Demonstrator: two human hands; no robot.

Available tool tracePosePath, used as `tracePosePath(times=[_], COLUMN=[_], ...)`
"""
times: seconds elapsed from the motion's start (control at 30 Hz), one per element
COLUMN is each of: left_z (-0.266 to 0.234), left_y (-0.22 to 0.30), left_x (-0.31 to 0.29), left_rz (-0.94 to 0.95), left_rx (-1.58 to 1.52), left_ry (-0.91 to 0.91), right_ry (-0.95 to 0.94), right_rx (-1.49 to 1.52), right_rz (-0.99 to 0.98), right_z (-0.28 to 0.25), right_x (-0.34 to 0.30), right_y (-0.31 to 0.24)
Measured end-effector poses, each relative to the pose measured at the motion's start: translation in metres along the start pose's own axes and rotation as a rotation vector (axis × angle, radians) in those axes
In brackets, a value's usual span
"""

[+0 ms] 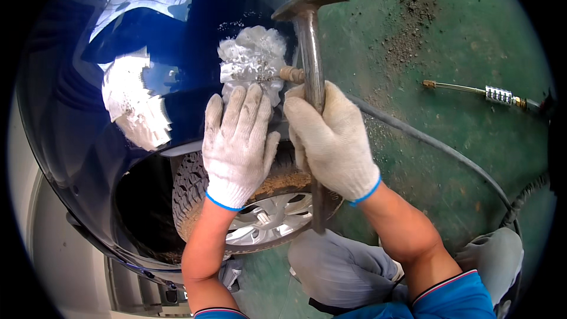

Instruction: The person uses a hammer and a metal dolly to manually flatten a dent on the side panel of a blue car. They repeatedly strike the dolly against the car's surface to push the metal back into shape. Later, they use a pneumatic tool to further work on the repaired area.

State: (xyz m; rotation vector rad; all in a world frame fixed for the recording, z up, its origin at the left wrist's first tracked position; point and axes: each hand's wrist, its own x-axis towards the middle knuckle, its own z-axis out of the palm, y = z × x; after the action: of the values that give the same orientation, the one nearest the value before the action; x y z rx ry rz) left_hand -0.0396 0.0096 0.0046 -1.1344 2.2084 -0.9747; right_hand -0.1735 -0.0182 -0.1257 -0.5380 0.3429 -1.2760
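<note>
Hammer, held up nearest me beside the glossy blue panel, looks like smooth metal, so I'd bet stiff and head-heavy, best gripped mid-shaft where the right hand wraps its knit-gloved fingers, while the left hand lies flat, fingers extended, grasping nothing, by a scuffed bare patch.

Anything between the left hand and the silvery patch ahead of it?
Nothing visible: the gloved left hand overlaps the lower edge of the patch. A ribbed tan piece sits to the right, beside the hammer.
</note>
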Motion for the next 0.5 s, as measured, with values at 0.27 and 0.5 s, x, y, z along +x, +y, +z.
tracePosePath(times=[0.27,0.5], left_z=[0.010,0.041], left_y=[0.059,0.133], left_x=[-0.021,-0.075], left_rz=[-0.245,-0.387], left_rx=[-0.448,-0.704], left_ry=[0.198,-0.013], right_ry=[-0.022,-0.076], right_rx=[-0.237,-0.168], right_rz=[-0.141,0.114], right_z=[-0.010,-0.011], right_x=[-0.002,-0.009], right_y=[0.013,-0.003])
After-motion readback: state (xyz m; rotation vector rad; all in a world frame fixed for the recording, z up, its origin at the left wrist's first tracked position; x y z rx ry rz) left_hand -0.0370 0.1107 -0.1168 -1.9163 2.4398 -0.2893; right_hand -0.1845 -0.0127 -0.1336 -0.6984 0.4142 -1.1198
